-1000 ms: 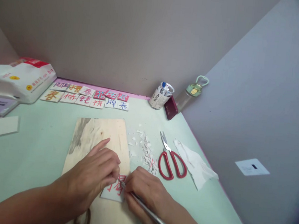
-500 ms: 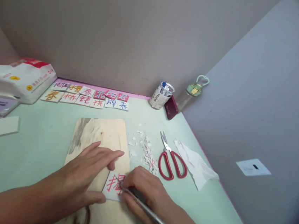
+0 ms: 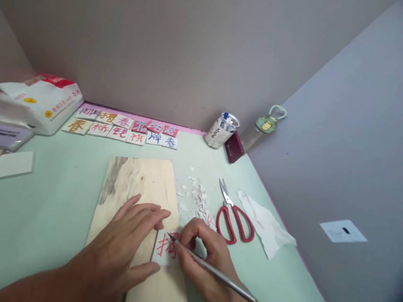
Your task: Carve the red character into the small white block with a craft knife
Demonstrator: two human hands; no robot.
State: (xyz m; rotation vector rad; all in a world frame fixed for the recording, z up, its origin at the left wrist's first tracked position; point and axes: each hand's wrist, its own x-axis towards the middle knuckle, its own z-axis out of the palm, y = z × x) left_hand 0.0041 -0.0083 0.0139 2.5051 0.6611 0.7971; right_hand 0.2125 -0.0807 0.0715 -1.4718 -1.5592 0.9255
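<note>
A small white square piece (image 3: pixel 165 257) with a red written character lies at the right edge of a wooden board (image 3: pixel 149 179). Over the board, my left hand (image 3: pixel 128 243) is spread flat, its thumb and fingertips at the left side of the piece. My right hand (image 3: pixel 209 256) grips a slim metal craft knife (image 3: pixel 225 277) like a pen. The blade's tip is at the upper part of the red character; whether it touches the surface I cannot tell. Part of the piece's right side is hidden by my right fingers.
White scraps (image 3: pixel 200 200) lie right of the board, beside red-handled scissors (image 3: pixel 231 215) and a crumpled tissue (image 3: pixel 269 226). At the back are two rows of character tiles (image 3: pixel 100 129), a can (image 3: pixel 221 133), a dark red box (image 3: pixel 234 148) and a bottle (image 3: pixel 255 135). Tissue packaging (image 3: pixel 49 108) stands left.
The whole view has shifted slightly, so the things sit further right. My right fingers have changed their angle, and the knife's blade shows more clearly over the character. My left hand stays beside the piece.
</note>
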